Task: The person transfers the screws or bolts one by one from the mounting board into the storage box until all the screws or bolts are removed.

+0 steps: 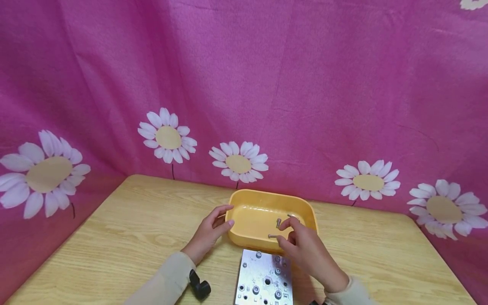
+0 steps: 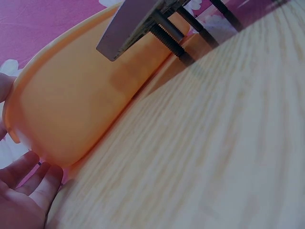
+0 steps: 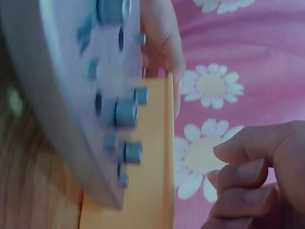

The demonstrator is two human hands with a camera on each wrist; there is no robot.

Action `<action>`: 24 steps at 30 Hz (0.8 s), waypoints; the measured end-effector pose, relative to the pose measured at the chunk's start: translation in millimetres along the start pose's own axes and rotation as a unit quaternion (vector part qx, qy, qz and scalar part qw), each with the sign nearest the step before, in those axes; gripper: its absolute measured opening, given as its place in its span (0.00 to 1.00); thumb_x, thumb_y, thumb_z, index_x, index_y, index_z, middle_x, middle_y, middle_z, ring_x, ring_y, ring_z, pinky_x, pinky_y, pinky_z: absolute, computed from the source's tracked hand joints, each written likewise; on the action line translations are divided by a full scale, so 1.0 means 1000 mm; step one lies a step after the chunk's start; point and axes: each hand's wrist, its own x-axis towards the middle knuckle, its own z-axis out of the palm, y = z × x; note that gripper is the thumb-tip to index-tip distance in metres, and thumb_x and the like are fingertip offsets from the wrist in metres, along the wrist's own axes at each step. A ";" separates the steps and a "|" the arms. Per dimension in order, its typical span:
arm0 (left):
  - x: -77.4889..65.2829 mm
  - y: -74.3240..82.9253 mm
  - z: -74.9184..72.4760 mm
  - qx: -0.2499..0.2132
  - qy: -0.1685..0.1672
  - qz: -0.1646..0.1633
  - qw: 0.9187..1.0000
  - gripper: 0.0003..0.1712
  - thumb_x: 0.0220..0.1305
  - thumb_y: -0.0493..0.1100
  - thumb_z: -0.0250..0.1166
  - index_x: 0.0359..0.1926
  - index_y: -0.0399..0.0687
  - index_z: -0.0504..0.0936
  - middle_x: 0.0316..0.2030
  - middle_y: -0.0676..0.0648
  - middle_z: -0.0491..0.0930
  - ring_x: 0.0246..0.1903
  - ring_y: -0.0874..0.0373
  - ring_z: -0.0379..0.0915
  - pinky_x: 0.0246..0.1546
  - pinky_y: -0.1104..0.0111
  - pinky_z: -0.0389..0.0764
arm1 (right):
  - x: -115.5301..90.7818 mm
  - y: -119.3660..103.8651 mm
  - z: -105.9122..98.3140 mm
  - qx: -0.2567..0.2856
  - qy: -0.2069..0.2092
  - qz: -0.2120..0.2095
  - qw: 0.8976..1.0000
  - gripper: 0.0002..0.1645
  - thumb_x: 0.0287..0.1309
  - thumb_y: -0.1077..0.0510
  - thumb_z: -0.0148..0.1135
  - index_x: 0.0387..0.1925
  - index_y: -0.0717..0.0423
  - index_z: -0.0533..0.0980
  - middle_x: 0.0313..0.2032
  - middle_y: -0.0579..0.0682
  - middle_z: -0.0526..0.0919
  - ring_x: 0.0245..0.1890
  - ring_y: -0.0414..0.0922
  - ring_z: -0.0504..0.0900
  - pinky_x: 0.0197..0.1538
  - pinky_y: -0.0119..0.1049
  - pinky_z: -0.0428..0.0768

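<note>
A yellow-orange plastic tray (image 1: 248, 242) stands on the table, and my left hand (image 1: 209, 233) grips its left end by the rim. In the left wrist view, the fingers (image 2: 28, 171) of that hand touch the tray's outer wall. Over the tray's right side is my right hand (image 1: 305, 248), thumb and index finger apart. Its bent fingers (image 3: 252, 195) hold nothing visible. Close to the fingertips, a short bolt (image 1: 278, 222) and a thin screw (image 1: 272, 236) lie in the tray. More metal pieces are partly hidden behind the index finger.
A metal plate (image 1: 263, 271) with holes and several socket-head bolts is in front of the tray. Threaded shafts (image 2: 167, 40) stick out beneath it. The wooden table (image 1: 152, 220) meets a pink flowered cloth (image 1: 289, 106) behind. A black wrist fitting (image 1: 200, 288) is by the left sleeve.
</note>
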 end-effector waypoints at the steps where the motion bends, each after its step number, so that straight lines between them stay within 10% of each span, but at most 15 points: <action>1: 0.000 0.000 0.000 -0.001 0.000 0.001 1.000 0.26 0.64 0.49 0.65 0.63 0.61 0.71 0.66 0.51 0.66 0.64 0.50 0.64 0.63 0.59 0.69 | -0.001 -0.002 0.002 0.003 -0.007 -0.005 1.000 0.11 0.57 0.61 0.66 0.39 0.52 0.72 0.11 0.40 0.63 0.12 0.33 0.60 0.15 0.26 0.59; 24: 0.000 0.000 -0.001 -0.012 -0.007 0.015 1.000 0.26 0.66 0.44 0.63 0.64 0.56 0.71 0.66 0.49 0.66 0.64 0.49 0.65 0.63 0.59 0.69 | -0.016 -0.032 0.048 0.028 -0.137 -0.084 0.987 0.05 0.57 0.61 0.60 0.34 0.53 0.71 0.14 0.37 0.66 0.15 0.30 0.64 0.17 0.25 0.64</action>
